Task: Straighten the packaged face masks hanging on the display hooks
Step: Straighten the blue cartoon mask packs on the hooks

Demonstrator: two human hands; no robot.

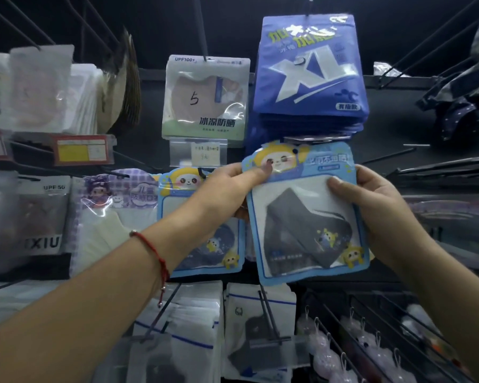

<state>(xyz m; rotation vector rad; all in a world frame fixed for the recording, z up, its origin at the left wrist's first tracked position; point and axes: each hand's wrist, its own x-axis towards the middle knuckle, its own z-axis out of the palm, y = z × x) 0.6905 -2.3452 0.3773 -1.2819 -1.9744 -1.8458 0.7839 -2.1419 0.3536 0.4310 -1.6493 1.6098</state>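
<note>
Dark rack [393,78], both hands pinching mask pkg [307,217]

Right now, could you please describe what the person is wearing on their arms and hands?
Both forearms are bare, with no sleeves in view. The left wrist carries a thin red cord bracelet with a loose end hanging down, tipped by a small bead. The left hand and the right hand wear no gloves, and no rings or watch are visible.
</note>
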